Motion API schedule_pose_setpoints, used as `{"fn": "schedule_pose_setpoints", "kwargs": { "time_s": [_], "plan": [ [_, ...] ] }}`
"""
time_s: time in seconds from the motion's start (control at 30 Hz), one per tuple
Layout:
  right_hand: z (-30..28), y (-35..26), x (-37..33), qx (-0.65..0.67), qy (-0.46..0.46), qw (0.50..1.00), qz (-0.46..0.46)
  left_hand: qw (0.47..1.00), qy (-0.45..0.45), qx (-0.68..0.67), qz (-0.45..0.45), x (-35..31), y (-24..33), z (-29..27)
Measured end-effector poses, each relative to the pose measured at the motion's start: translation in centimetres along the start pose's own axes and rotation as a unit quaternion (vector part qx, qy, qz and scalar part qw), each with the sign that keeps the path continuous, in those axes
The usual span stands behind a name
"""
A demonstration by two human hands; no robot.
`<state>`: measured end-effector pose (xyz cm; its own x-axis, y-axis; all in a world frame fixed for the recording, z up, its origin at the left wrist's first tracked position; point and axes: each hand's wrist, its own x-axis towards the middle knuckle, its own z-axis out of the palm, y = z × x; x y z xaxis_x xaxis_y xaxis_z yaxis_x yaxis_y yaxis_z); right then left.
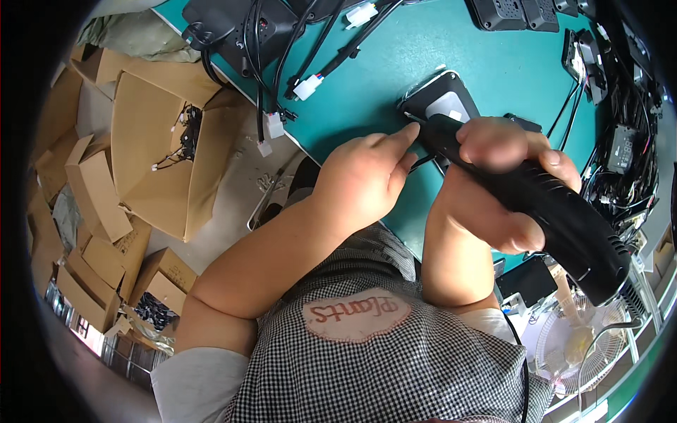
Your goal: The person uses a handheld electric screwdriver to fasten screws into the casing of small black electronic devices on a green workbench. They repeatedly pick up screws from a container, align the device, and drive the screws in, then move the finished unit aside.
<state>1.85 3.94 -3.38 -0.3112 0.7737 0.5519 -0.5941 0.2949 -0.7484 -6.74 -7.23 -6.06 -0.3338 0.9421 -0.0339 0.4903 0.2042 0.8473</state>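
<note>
My right hand (471, 201) is wrapped round a thick black corded electric screwdriver (568, 222). The tool slants down to the left, and its narrow end reaches a black flat housing (431, 97) with a grey panel on the table. My left hand (363, 173) is closed close to that end, finger and thumb drawn together at the housing's near edge. Whatever lies between these fingertips is hidden, as is the screwdriver's bit. A dark cable shows just below the left fingertips.
The green table (360, 92) carries black cables with white connectors (308, 87) at the far left and black housings (499, 13) at the back. Tangled wiring (638, 134) lines the right side. Cardboard boxes (151, 155) stand at left; a fan (578, 349) is lower right.
</note>
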Motion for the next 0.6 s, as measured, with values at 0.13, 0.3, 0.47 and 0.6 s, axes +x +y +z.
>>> {"fn": "schedule_pose_setpoints", "kwargs": {
  "time_s": [0.13, 0.3, 0.47, 0.6],
  "plan": [
    [-0.1, 0.7, 0.0, -0.059, -0.051, 0.997, -0.010, 0.999, -0.027, 0.029, 0.018, 0.4, -0.2, -0.1],
    [0.7, 1.1, 0.2, -0.083, -0.090, 0.992, -0.021, 0.995, -0.031, 0.075, 0.057, 0.6, -0.7, 0.7],
    [1.0, 0.4, 0.4, -0.112, -0.072, 0.991, -0.008, 0.994, -0.028, 0.084, 0.064, 0.7, -0.9, 1.3],
    [1.0, 0.2, 0.4, -0.116, -0.043, 0.992, -0.020, 0.990, -0.040, 0.117, 0.068, 0.7, -0.8, 1.1]
  ]
}}
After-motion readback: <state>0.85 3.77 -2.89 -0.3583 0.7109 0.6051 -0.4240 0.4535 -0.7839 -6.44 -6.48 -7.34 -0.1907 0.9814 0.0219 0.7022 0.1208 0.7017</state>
